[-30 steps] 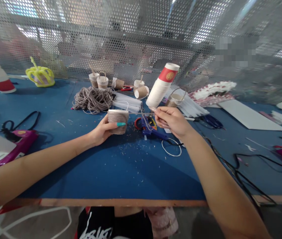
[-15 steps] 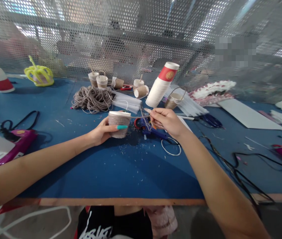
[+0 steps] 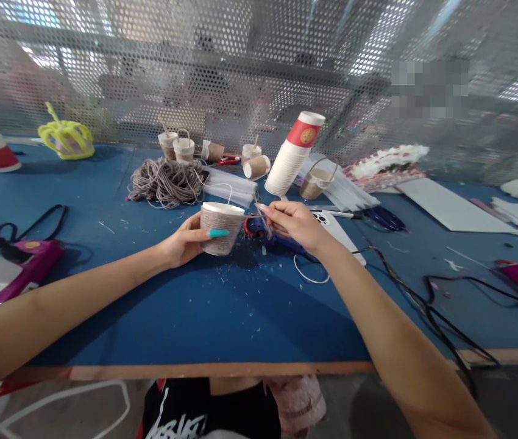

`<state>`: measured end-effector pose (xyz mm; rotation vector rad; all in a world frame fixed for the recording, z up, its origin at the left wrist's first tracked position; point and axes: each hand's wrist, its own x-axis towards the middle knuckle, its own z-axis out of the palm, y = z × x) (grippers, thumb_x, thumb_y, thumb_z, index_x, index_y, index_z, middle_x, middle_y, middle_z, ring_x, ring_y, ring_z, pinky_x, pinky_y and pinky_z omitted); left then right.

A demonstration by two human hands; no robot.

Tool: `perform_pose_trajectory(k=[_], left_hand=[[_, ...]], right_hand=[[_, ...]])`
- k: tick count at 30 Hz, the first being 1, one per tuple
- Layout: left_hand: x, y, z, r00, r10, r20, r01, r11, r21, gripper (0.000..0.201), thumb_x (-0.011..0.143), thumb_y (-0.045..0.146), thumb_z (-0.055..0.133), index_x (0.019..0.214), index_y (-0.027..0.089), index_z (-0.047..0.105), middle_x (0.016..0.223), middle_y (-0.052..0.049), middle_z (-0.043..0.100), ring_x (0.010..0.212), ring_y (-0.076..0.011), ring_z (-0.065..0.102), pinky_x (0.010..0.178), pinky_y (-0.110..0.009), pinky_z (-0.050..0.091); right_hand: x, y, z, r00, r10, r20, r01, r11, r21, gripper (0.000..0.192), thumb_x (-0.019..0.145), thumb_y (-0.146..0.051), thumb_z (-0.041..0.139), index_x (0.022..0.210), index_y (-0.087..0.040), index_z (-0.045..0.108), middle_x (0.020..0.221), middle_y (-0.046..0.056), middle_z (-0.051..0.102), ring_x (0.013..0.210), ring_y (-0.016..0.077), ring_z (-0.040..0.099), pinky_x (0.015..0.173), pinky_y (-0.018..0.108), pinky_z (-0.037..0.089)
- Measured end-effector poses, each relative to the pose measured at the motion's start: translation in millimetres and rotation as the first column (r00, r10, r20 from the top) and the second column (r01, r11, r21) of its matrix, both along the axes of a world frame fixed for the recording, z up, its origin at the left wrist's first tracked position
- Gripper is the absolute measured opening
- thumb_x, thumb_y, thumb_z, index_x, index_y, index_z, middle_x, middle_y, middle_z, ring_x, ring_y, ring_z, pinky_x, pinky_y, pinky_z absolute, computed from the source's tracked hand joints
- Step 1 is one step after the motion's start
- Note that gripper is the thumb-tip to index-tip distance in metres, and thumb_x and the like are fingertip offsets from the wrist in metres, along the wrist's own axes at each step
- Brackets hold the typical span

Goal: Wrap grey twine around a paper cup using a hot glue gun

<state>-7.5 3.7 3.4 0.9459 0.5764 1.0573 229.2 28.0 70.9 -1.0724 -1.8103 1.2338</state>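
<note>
A white paper cup [image 3: 223, 221] wound with grey-brown cord is held upright above the table by my left hand [image 3: 186, 241], thumb across its side and fingers behind. To its right, my right hand [image 3: 293, 223] pinches a loose length of the same cord [image 3: 267, 224] between thumb and fingertips. Beneath that hand lies a blue glue gun [image 3: 286, 243], partly covered by it. Behind the cup rests a tangled heap of grey-brown cord [image 3: 167, 183]. A white phone [image 3: 339, 235] lies partly behind my right wrist.
A leaning stack of paper cups [image 3: 290, 155] stands at the back, near several small cord-wrapped cups [image 3: 183, 148]. A yellow basket [image 3: 67, 140] sits at the back left. Magenta power strips [image 3: 35, 268] lie at the left and far right, with black cables [image 3: 405, 292] across the right.
My right hand has moved slightly left, nearer the cup, and the cord no longer looks stretched straight between them. The cup has tilted a little. More of the white phone shows.
</note>
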Motion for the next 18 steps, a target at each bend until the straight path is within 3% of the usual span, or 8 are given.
perform_pose_trajectory(k=[8, 11, 13, 15, 17, 18], left_hand=[[0, -1, 0.2, 0.999, -0.034, 0.001, 0.034, 0.999, 0.02, 0.06, 0.055, 0.028, 0.083, 0.112, 0.017, 0.066, 0.112, -0.014, 0.074, 0.113, -0.0375, 0.066, 0.099, -0.053, 0.051], [1, 0, -0.5, 0.998, 0.06, -0.024, -0.06, 0.998, 0.019, 0.057, 0.055, 0.029, 0.084, 0.108, 0.018, 0.066, 0.107, -0.011, 0.075, 0.107, -0.0347, 0.068, 0.096, -0.052, 0.053], [3, 1, -0.6, 0.983, 0.182, -0.039, -0.181, 0.983, 0.028, 0.055, 0.055, 0.029, 0.084, 0.105, 0.019, 0.066, 0.103, -0.009, 0.074, 0.104, -0.0326, 0.068, 0.095, -0.05, 0.053], [4, 1, 0.0, 0.958, 0.285, -0.034, -0.284, 0.958, 0.032, 0.055, 0.053, 0.031, 0.085, 0.103, 0.019, 0.065, 0.102, -0.009, 0.074, 0.102, -0.0313, 0.068, 0.093, -0.048, 0.054], [6, 1, 1.4, 0.944, 0.33, -0.015, -0.33, 0.944, 0.018, 0.056, 0.052, 0.032, 0.085, 0.102, 0.018, 0.065, 0.1, -0.009, 0.074, 0.099, -0.0306, 0.068, 0.091, -0.046, 0.055], [6, 1, 2.5, 0.943, 0.333, -0.004, -0.333, 0.943, 0.01, 0.056, 0.051, 0.032, 0.085, 0.102, 0.018, 0.065, 0.1, -0.009, 0.074, 0.099, -0.0307, 0.069, 0.091, -0.046, 0.055]], right_hand=[[-10, 1, -13.4, 0.992, -0.018, 0.128, 0.007, 0.996, 0.089, 0.051, 0.087, -0.062, 0.059, 0.06, -0.02, 0.049, 0.052, -0.003, 0.049, 0.048, 0.0086, 0.039, 0.05, 0.027, 0.031], [-13, 0, -17.9, 0.969, -0.119, 0.216, 0.053, 0.957, 0.286, 0.038, 0.091, -0.053, 0.056, 0.073, -0.021, 0.052, 0.069, 0.002, 0.06, 0.062, 0.0138, 0.052, 0.061, 0.031, 0.041], [-12, -2, -16.8, 0.919, -0.27, 0.288, 0.085, 0.848, 0.523, 0.02, 0.092, -0.04, 0.058, 0.084, -0.021, 0.056, 0.085, 0.006, 0.065, 0.079, 0.0204, 0.059, 0.075, 0.038, 0.045], [-9, -5, -12.5, 0.837, -0.455, 0.303, 0.094, 0.666, 0.74, 0.009, 0.089, -0.029, 0.06, 0.093, -0.022, 0.06, 0.104, 0.011, 0.066, 0.1, 0.0286, 0.059, 0.09, 0.047, 0.042], [-7, -10, -6.8, 0.779, -0.574, 0.253, 0.097, 0.509, 0.856, 0.013, 0.087, -0.026, 0.06, 0.099, -0.022, 0.062, 0.118, 0.013, 0.064, 0.114, 0.0339, 0.055, 0.098, 0.054, 0.036], [-7, -13, -4.3, 0.784, -0.576, 0.232, 0.088, 0.472, 0.877, 0.016, 0.087, -0.026, 0.06, 0.102, -0.022, 0.063, 0.122, 0.013, 0.063, 0.117, 0.0344, 0.054, 0.1, 0.054, 0.035]])
